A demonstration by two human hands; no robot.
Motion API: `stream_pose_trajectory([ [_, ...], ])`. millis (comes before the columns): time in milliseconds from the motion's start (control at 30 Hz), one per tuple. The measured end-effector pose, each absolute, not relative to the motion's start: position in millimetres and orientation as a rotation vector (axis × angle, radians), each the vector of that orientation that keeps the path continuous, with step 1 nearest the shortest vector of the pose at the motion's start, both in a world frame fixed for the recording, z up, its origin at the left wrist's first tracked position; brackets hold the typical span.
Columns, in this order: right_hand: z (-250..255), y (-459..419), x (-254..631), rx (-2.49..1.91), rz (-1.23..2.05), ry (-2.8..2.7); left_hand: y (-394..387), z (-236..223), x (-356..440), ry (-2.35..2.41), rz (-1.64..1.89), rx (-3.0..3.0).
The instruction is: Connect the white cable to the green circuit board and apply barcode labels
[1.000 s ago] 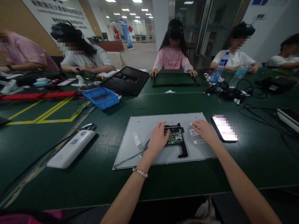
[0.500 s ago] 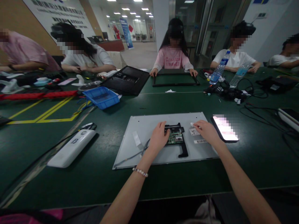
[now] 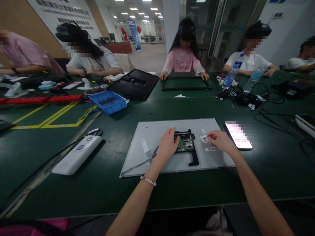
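Panel (image 3: pixel 155 131), pale and flat, lies on the green table (image 3: pixel 192 190) right in front of the person, with a black bracket (image 3: pixel 194 159) and a green circuit board (image 3: pixel 185 145) on its middle. The left hand (image 3: pixel 168 142) is open over the left side of the bracket, fingers stretched out together and thumb reaching to the edge of the board. A beaded bracelet (image 3: pixel 148 180) circles that wrist, and a grey cable (image 3: pixel 139 167) runs from near the hand to the panel's near left corner. The right hand (image 3: pixel 220 141) has its fingers bent together at a printed label (image 3: pixel 204 139) on the panel's right side — whether they pinch anything, I cannot tell. A small white tab (image 3: pixel 203 131) lies just beyond the label, and a barcode strip (image 3: pixel 212 149) sits on the nearer side. Just right of the panel rests a lit phone (image 3: pixel 238 136); well to the left is a white oblong device (image 3: pixel 78 155). Across the table, a co-worker in a pink top (image 3: pixel 183 60) has both hands on a black bezel (image 3: pixel 187 88) — one at each side
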State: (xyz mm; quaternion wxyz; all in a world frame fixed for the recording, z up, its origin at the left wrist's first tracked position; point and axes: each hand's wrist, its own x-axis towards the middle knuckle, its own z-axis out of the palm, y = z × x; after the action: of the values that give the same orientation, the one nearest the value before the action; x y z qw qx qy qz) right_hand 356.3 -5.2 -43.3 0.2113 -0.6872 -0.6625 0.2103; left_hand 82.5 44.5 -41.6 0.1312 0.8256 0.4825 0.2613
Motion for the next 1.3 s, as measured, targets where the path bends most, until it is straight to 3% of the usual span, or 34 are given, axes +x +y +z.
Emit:
stream_pose_trajectory([
  [200, -46.7, -4.1, 360.6, -1.950, 0.584, -1.802, 43.4, -40.0, 82.2, 1.405, 0.762, 2.397],
  [367, -51.6, -2.3, 363.4, -2.005, 0.262, -1.857, 42.8, -40.0, 82.0, 1.390, 0.800, 2.402],
  [667, -51.0, 12.9, 358.1, -1.646, -0.027, -2.284, 43.5, -37.4, 82.2, 1.349, 0.878, 2.472],
  [1300, -21.1, 27.1, 289.4, -1.554, -0.153, -2.306, 34.8, -34.3, 83.2, 1.363, 0.714, 2.636],
])
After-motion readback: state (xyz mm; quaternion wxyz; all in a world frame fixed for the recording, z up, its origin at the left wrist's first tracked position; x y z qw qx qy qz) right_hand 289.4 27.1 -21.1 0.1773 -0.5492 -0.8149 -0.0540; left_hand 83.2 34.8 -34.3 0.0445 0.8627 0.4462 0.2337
